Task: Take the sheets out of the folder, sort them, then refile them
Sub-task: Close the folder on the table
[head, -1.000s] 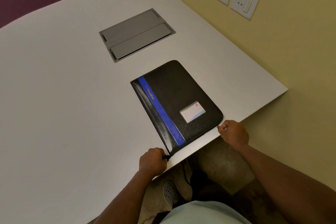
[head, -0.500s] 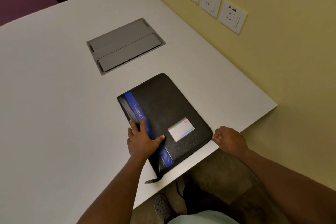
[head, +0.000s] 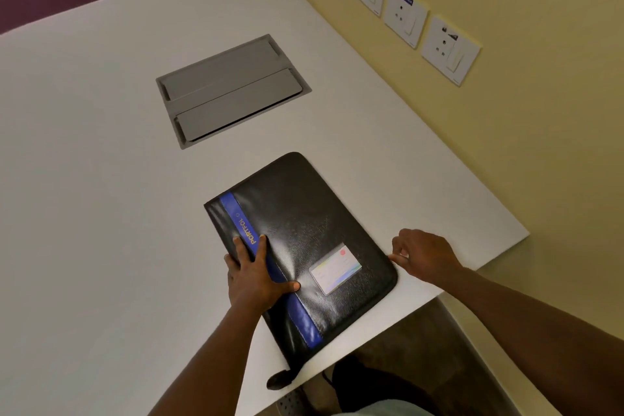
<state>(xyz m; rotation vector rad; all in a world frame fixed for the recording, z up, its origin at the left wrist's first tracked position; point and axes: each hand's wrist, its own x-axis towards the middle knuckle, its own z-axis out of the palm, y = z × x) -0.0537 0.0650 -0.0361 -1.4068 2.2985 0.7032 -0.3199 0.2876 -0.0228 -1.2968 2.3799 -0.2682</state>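
Left hand (head: 255, 275): lies flat on the folder's cover near the spine side, fingers straight across the blue band (head: 270, 272), thumb spread toward the label window (head: 335, 268). It presses down and grasps nothing.

Right hand (head: 422, 255): fingers curled at the folder's right edge, near its lower corner, fingertips meeting the rim as if pinching a zip pull or the cover's lip. What sits between them is too small to tell.

Folder (head: 304, 230): black, zipped portfolio, closed, lying flat and skewed on the table (head: 101, 213), its near corner at the table's front edge. A dark tab (head: 278, 380) hangs off that corner past the edge. No sheets are visible; they are presumably inside.

Step in hand, as judged: opening the folder. To do it well, the left palm should keep the cover pinned so the case does not slide toward the edge, while the right draws along the rim in one steady run, following the rounded corners rather than tugging across them.

Surroundings: a grey cable hatch (head: 233, 91) is set into the table beyond the folder; wall sockets (head: 405, 10) line the yellow wall to the right.
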